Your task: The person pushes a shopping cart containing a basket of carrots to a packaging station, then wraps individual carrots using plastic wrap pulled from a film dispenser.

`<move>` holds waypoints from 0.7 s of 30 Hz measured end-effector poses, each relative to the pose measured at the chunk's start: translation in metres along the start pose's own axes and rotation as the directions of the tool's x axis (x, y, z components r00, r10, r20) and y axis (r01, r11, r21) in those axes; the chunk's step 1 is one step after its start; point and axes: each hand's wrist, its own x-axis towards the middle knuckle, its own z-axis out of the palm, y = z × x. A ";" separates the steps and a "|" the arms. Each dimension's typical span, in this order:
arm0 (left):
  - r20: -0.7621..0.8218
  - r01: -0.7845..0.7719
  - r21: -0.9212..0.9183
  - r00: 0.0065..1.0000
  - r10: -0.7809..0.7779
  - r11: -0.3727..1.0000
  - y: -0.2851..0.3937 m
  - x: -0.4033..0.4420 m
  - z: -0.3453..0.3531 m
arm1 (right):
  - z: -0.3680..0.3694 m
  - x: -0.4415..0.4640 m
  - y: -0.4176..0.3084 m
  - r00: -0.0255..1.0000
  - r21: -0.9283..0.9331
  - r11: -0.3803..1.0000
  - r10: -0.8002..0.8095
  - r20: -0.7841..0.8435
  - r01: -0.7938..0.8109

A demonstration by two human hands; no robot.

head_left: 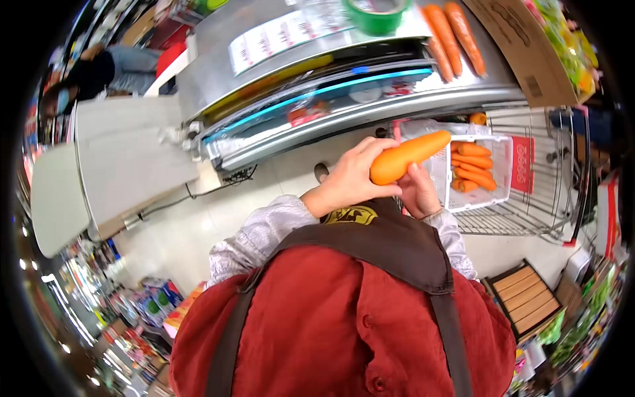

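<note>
A large orange carrot is held at a slant in front of the dark apron. My left hand has its fingers wrapped round the carrot's thick end. Against the underside of the same carrot, near its middle, are the closed fingers of my right hand. Just right of my hands, a white basket with several carrots stands in a metal cart. On the counter above lie three more carrots.
Green tape and a sheet of labels are on the counter. A cardboard box stands at its right end. At the upper left is a person. A slatted crate sits at the lower right.
</note>
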 end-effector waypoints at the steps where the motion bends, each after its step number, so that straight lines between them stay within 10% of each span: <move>1: -0.034 0.003 -0.004 0.999 -0.003 1.000 -0.006 -0.013 -0.008 | 0.013 0.004 0.011 0.998 -0.031 0.999 -0.009 -0.066 0.007; 5: -0.231 0.004 -0.064 0.973 -0.019 0.998 -0.026 -0.060 -0.045 | 0.042 0.012 0.014 0.971 -0.511 0.826 0.219 -0.098 -0.238; 7: -0.159 0.152 -0.408 0.959 -0.235 0.900 -0.041 -0.082 -0.059 | 0.068 0.007 0.003 0.944 -0.918 0.326 0.305 -0.124 -0.225; 9: -0.165 0.135 -0.544 0.951 -0.263 0.828 -0.048 -0.102 -0.074 | 0.104 0.004 -0.004 0.956 -0.968 0.193 0.276 -0.101 -0.158; 10: -0.108 0.153 -0.598 0.957 -0.268 0.787 -0.051 -0.109 -0.083 | 0.139 0.005 -0.008 0.959 -0.945 -0.164 0.076 0.273 0.282; 11: -0.048 0.173 -0.645 0.963 -0.265 0.744 -0.052 -0.116 -0.091 | 0.165 0.007 -0.006 0.756 -0.627 -0.535 0.032 0.654 0.566; 17: 0.004 0.204 -0.787 0.946 -0.325 0.582 -0.061 -0.141 -0.119 | 0.185 0.056 0.025 0.718 -0.527 -0.517 0.291 0.633 0.674; 19: -0.066 0.026 -0.973 0.920 -0.386 0.229 -0.069 -0.149 -0.126 | 0.195 0.071 0.025 0.643 -0.478 -0.477 0.280 0.713 0.738; 21: -0.145 -0.061 -0.980 0.869 -0.473 0.188 -0.083 -0.148 -0.131 | 0.211 0.085 0.023 0.629 -0.473 -0.479 0.243 0.738 0.740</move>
